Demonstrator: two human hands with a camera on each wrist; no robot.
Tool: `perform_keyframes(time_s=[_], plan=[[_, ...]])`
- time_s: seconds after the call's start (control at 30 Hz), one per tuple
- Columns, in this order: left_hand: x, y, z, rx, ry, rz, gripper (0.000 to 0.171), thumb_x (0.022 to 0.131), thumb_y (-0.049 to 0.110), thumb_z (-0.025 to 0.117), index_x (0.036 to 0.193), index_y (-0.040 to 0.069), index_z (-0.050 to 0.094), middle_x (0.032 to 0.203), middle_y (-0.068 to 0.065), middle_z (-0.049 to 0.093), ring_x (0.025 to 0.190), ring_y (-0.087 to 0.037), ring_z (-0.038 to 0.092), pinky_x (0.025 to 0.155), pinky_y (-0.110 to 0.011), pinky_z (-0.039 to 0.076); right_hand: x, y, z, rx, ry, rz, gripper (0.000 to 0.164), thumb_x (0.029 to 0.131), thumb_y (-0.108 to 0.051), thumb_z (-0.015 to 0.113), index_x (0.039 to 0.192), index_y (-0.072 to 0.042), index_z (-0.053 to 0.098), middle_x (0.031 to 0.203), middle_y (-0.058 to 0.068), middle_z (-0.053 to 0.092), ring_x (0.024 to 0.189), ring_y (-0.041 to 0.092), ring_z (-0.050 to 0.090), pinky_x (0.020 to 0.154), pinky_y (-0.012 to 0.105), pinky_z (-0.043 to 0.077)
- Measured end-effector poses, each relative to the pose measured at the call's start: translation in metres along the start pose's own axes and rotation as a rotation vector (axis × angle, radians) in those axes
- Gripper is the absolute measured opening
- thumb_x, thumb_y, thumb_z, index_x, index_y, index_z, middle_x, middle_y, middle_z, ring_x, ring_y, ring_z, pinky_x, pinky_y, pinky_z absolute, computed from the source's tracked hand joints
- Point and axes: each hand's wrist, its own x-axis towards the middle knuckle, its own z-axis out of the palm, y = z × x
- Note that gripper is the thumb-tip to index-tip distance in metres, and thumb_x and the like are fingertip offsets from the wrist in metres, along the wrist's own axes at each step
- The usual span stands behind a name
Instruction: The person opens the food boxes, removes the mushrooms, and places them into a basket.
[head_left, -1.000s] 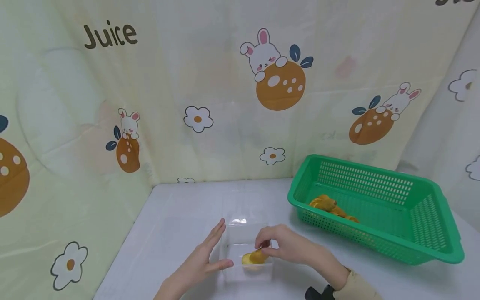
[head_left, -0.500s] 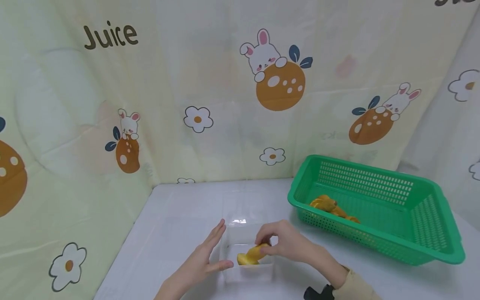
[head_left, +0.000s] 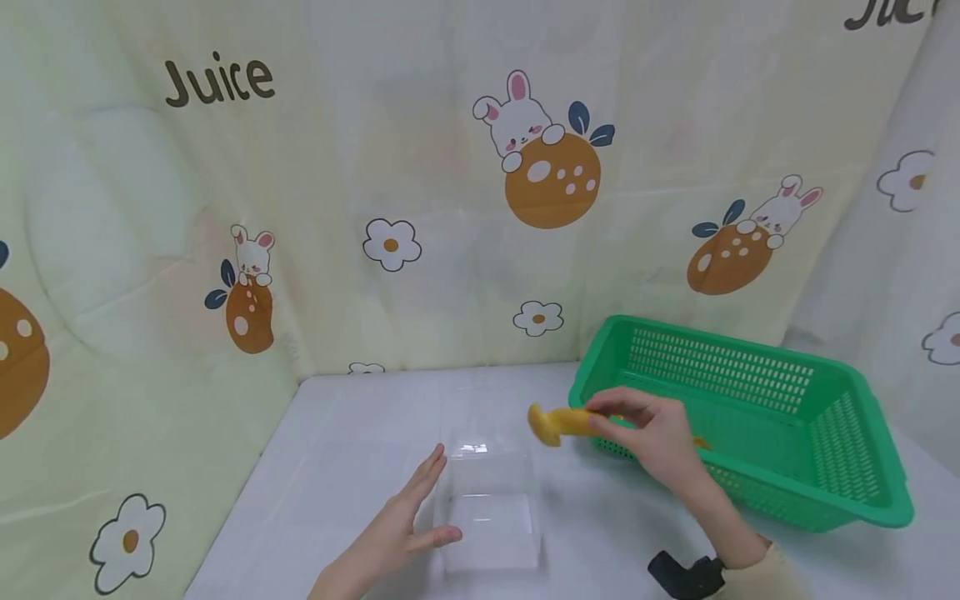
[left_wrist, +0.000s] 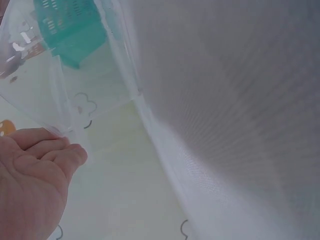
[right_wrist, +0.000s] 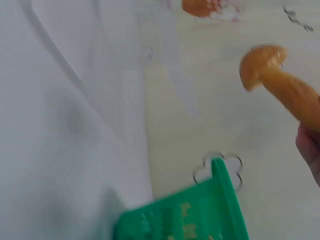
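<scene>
My right hand (head_left: pixel 652 437) pinches a yellow-orange mushroom (head_left: pixel 566 422) by its stem, cap pointing left, in front of the green basket's left end in the head view. The right wrist view shows the mushroom's rounded cap and thick stem (right_wrist: pixel 292 95) in the fingertips. A clear plastic box (head_left: pixel 491 533) sits on the table with its clear lid (head_left: pixel 480 408) folded back. At the box's left side is my left hand (head_left: pixel 397 533), fingers straight and thumb apart, reaching over the near left wall. In the left wrist view the fingertips are right at the clear plastic.
A green perforated basket (head_left: pixel 795 498) stands at the right on the white table (head_left: pixel 345 450). Inside it a bit of yellow-orange (head_left: pixel 701 443) shows past my right hand. A printed curtain (head_left: pixel 442 317) hangs behind the table. A black device (head_left: pixel 686 575) is on my right wrist.
My right hand has lifted the mushroom out of the clear box and carried it up and right toward the basket. The left hand has stayed at the box; the head view has shifted slightly.
</scene>
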Motion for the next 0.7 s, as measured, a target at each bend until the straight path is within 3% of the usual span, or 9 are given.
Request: perform_keyframes(time_s=[0.17,0.27,0.4,0.5,0.7], plan=[[0.0,0.0,-0.001,-0.015,0.009,0.016,0.087,0.078,0.037,0.066,0.144,0.017,0.014,0.149,-0.001,0.009,0.133,-0.024,0.016,0.1,-0.05,0.026,0.006,0.021,-0.038,-0.122,0.242,-0.088,0.018,0.071,0.001,0.072,0.088,0.0,0.068,0.082,0.008,0.066,0.073,0.009,0.062,0.072,0.015,0.049],[0.0,-0.001,-0.002,-0.016,0.016,0.023,0.087,0.077,0.036,0.066,0.144,0.017,0.014,0.149,-0.001,0.009,0.133,-0.024,0.016,0.1,-0.05,0.026,0.006,0.057,-0.057,-0.166,0.29,-0.094,0.02,0.071,-0.001,0.073,0.091,-0.004,0.069,0.082,0.005,0.067,0.072,0.006,0.062,0.076,0.011,0.045],[0.001,-0.001,-0.002,-0.016,0.022,0.037,0.087,0.077,0.035,0.067,0.144,0.018,0.014,0.149,0.002,0.008,0.133,-0.022,0.016,0.1,-0.05,0.026,0.003,0.093,-0.069,-0.332,0.326,-0.033,0.02,0.071,-0.014,0.075,0.091,-0.016,0.071,0.079,-0.005,0.067,0.071,0.0,0.06,0.073,0.008,0.042],[0.0,-0.001,-0.002,-0.023,0.023,0.046,0.087,0.077,0.034,0.067,0.144,0.018,0.013,0.148,0.005,0.007,0.133,-0.02,0.015,0.101,-0.049,0.025,0.002,0.081,-0.066,-0.436,0.324,-0.002,0.017,0.072,-0.019,0.075,0.088,-0.018,0.07,0.078,-0.004,0.066,0.069,-0.001,0.059,0.069,0.01,0.041],[0.0,0.001,-0.003,-0.026,0.021,0.039,0.086,0.078,0.036,0.066,0.144,0.018,0.014,0.148,0.005,0.007,0.133,-0.02,0.015,0.101,-0.049,0.025,0.001,0.044,-0.059,-0.536,0.294,0.0,0.014,0.072,-0.007,0.074,0.085,-0.005,0.069,0.076,0.007,0.066,0.064,-0.007,0.054,0.058,0.01,0.04]])
